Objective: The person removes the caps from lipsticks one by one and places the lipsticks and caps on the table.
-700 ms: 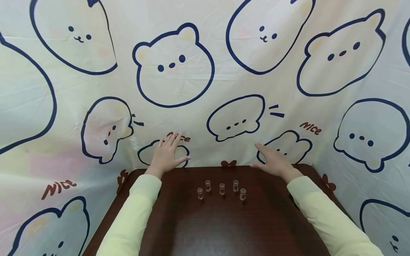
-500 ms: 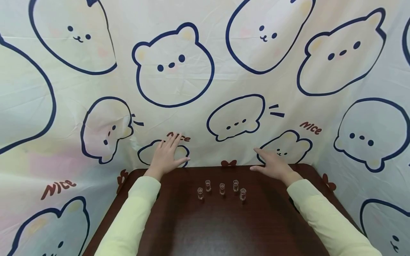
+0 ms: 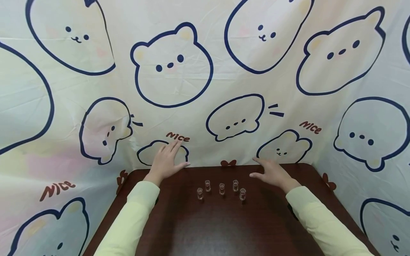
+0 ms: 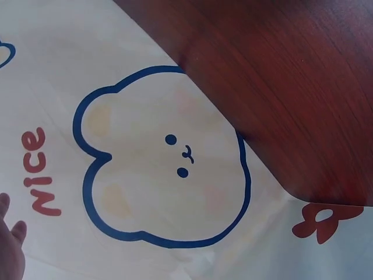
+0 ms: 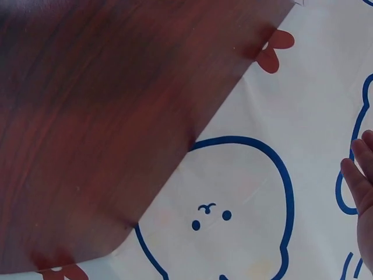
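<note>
Several small clear cups, like shot glasses, stand upright on the dark wooden table in the head view; the middle glass point(image 3: 222, 189) has others to its left and right. My left hand point(image 3: 166, 161) hovers over the table's far left part, fingers extended and thumb out, holding nothing. Up at the far right, my right hand point(image 3: 271, 171) is also raised with straight fingers and bears nothing. Both hands are apart from the glasses. The left wrist view catches only a bit of the left hand point(image 4: 10, 251) at its edge; likewise some fingers point(image 5: 362, 175) in the right wrist view.
The brown table point(image 3: 208, 227) has rounded far corners. Pale cloth point(image 3: 237, 81) printed with blue-outlined cartoon animals hangs behind it and on both sides, close to the table's far edge.
Both hands have sunk slightly toward the table, the right one more clearly. The glasses stay where they were. The head view has shifted very slightly.
</note>
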The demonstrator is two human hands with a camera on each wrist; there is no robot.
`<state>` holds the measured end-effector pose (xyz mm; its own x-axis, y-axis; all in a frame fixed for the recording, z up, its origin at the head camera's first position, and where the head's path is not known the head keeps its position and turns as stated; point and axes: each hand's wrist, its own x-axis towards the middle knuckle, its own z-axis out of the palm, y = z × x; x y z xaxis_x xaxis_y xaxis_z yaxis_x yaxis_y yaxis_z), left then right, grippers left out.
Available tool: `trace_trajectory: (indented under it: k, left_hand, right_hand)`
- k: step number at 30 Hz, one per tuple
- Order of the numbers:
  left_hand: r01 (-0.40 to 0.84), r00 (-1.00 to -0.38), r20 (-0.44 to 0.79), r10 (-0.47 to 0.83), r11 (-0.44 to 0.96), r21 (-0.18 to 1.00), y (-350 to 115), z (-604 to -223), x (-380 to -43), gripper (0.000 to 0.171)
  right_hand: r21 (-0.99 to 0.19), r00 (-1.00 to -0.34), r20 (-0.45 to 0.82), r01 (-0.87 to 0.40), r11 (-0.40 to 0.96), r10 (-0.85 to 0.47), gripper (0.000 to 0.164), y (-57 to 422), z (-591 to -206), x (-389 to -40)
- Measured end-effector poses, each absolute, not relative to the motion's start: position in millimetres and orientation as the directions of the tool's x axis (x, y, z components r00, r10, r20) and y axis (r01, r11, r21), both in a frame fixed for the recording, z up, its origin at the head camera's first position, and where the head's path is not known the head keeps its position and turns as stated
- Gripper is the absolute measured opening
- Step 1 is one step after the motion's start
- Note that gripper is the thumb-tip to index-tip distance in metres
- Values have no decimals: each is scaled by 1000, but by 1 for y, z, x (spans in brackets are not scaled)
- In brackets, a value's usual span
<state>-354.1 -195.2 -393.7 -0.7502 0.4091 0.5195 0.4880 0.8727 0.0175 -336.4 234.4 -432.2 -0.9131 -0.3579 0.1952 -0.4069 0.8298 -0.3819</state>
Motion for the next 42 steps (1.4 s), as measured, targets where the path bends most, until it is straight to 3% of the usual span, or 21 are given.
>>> trace_trajectory:
  k: [20, 42]
  left_hand:
    - [488, -765, 520, 381, 869, 81, -198, -414, -342, 86]
    - [464, -818, 486, 307, 852, 242, -193, -437, -328, 82]
  right_hand:
    - [-492, -935, 161, -354, 796, -316, 62, 224, -474, -325]
    - [-582, -955, 135, -291, 760, -263, 57, 208, -511, -317]
